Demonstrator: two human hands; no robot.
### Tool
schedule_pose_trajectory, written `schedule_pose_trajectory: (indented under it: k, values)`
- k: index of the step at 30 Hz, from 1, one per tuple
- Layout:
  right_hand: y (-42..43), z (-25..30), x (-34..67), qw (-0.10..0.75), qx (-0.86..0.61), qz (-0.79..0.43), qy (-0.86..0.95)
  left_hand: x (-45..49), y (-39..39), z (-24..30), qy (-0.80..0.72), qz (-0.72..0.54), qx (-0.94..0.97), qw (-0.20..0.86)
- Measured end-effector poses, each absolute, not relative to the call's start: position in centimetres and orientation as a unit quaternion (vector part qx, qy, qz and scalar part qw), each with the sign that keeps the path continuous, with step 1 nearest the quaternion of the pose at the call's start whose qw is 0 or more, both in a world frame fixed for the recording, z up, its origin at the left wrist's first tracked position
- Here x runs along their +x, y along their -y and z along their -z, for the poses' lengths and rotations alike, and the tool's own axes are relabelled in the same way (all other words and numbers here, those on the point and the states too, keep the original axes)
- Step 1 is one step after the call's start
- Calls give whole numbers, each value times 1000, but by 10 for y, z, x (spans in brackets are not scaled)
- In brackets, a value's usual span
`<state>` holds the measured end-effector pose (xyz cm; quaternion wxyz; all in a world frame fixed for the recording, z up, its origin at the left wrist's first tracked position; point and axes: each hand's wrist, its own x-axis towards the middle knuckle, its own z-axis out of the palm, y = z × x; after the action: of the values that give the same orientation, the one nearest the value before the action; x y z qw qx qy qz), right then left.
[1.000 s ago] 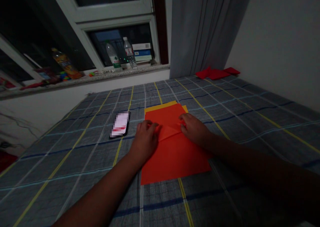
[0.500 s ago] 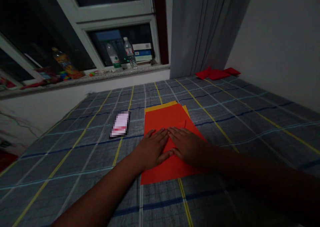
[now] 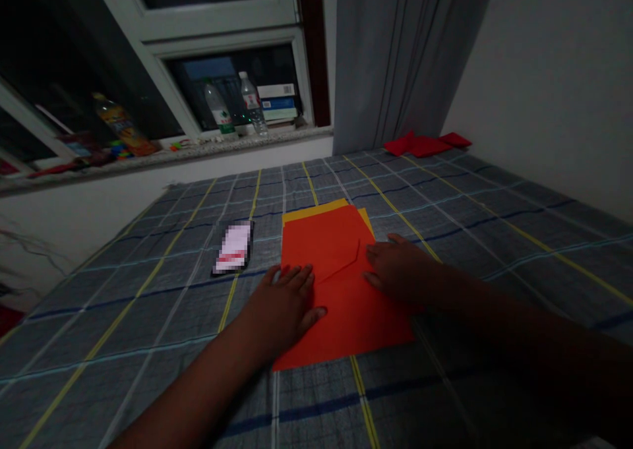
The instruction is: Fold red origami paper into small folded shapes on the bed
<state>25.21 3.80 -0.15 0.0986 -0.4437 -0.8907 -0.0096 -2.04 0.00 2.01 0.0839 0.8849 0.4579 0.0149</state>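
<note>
A red-orange sheet of paper [image 3: 316, 241] lies on the bed, with a folded part whose angled edge runs across its middle. Yellow paper [image 3: 329, 207] sticks out from beneath its far edge. My left hand [image 3: 281, 307] rests flat on the left side of the red-orange paper, fingers spread. Over the right side is my right hand [image 3: 398, 268], its fingers stretched toward the middle and apart from the left hand. Part of the paper's right edge is hidden under the right hand and forearm.
A phone [image 3: 234, 248] with a blurred screen lies left of the paper on the plaid bedspread [image 3: 163, 291]. Red items [image 3: 428, 146] sit at the far right corner. Bottles [image 3: 253, 103] and a stack of boxes or books [image 3: 277, 103] stand on the windowsill [image 3: 198, 151].
My hands, together at the paper's middle before, have moved apart, the left one leftward and nearer, the right one rightward. The fold's angled edge now shows between them.
</note>
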Motion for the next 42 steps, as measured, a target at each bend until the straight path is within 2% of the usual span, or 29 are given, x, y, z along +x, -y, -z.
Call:
schedule_pose_trajectory:
  k: [2,5,8,11,16,19,24,26,28,32,36,39,42]
  values:
    - [-39,-6,249,93,-461,31,882,-17,1,-19,-460,-43,883,90]
    - [-37,-13,242,130,-464,61,874,-12,-5,-15,-439,-72,892,79]
    - [-36,-4,236,165,-371,32,913,-7,-12,-9,-420,-70,904,40]
    - [-39,10,231,144,-340,-12,929,-4,-19,-8,-401,-49,915,4]
    - [-48,11,228,123,-366,20,922,-9,-23,-12,-397,-57,916,10]
    - [-52,3,233,177,-372,-1,911,-17,-25,-15,-436,-131,886,90]
    - [-59,-5,241,272,-388,-193,859,-23,-31,-17,-500,-250,735,384]
    - [-62,-8,241,281,-405,-260,830,-22,-32,-18,-523,-255,691,429]
    - [-63,-11,240,282,-428,-307,802,-20,-32,-21,-542,-253,702,387]
    - [-64,-13,239,270,-458,-377,759,-17,-32,-26,-535,-244,779,218]
    - [-63,-12,241,250,-463,-524,670,-23,-31,-24,-558,-263,772,152]
    - [-64,-11,243,341,-407,-597,602,-34,-29,-24,-569,-292,767,44]
    - [-68,-10,245,445,-417,-609,507,-40,-26,-29,-521,-301,798,-27]
